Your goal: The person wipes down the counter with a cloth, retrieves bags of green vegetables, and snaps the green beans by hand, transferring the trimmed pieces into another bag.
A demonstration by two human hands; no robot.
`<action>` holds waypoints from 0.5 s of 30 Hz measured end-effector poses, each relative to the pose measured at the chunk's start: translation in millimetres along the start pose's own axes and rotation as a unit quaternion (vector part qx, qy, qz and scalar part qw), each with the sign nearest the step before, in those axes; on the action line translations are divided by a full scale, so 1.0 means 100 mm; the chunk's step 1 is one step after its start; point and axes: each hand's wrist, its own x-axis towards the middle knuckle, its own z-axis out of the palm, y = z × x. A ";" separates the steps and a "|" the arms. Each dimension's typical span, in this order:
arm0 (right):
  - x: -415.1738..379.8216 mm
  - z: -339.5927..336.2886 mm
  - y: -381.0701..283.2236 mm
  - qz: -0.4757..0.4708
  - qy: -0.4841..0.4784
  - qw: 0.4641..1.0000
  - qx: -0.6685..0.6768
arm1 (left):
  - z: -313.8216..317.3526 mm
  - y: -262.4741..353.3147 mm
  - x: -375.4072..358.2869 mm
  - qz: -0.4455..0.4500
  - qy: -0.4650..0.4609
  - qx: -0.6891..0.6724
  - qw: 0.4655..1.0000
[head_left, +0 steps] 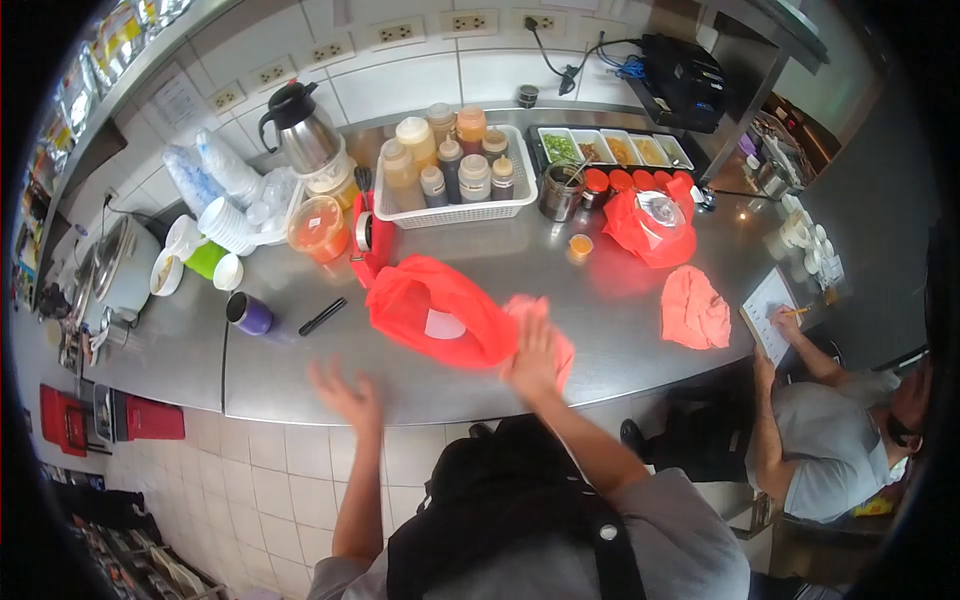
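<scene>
A red bag (480, 325) lies open on the steel counter, with something white inside. My right hand (535, 358) rests with fingers spread on a pink cloth (562, 345), beside the right end of that bag. Left of the bag, near the front edge, my left hand (347, 392) hangs slightly blurred, fingers apart and holding nothing. A black marker (322, 316) and a purple cup (249, 314) are beyond my left hand. Further right sit a second red bag (650, 228) around a container and a crumpled pink cloth (695, 308).
A white basket (460, 212) of sauce bottles, a steel thermos (303, 130), a tub of orange contents (319, 229) and a tray of toppings (617, 148) line the back. On the right, another person (830, 430) writes on a paper (775, 315).
</scene>
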 end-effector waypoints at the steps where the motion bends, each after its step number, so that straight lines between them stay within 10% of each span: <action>1: -0.18 -0.24 -0.30 -0.013 -0.033 0.999 0.039 | 0.13 0.26 0.00 0.034 -0.021 -0.002 0.999; 5: -0.58 -0.44 0.59 -0.108 -0.052 0.989 0.086 | 0.66 0.50 -0.13 0.049 -0.072 -0.078 0.993; 7: -0.49 -0.33 1.52 -0.107 0.049 0.990 0.080 | 1.11 0.23 -0.28 -0.159 -0.141 -0.139 0.967; 10: -0.36 -0.35 1.35 0.117 0.105 0.979 -0.132 | 1.35 0.43 -0.08 -0.086 -0.244 -0.170 0.951; 12: -0.43 -0.37 0.71 -0.023 0.132 0.991 0.017 | 1.58 0.92 0.06 -0.094 -0.297 -0.249 0.917; 15: -0.69 -0.22 0.47 -0.105 -0.087 0.991 -0.002 | 1.42 1.47 0.23 -0.114 -0.352 -0.325 0.870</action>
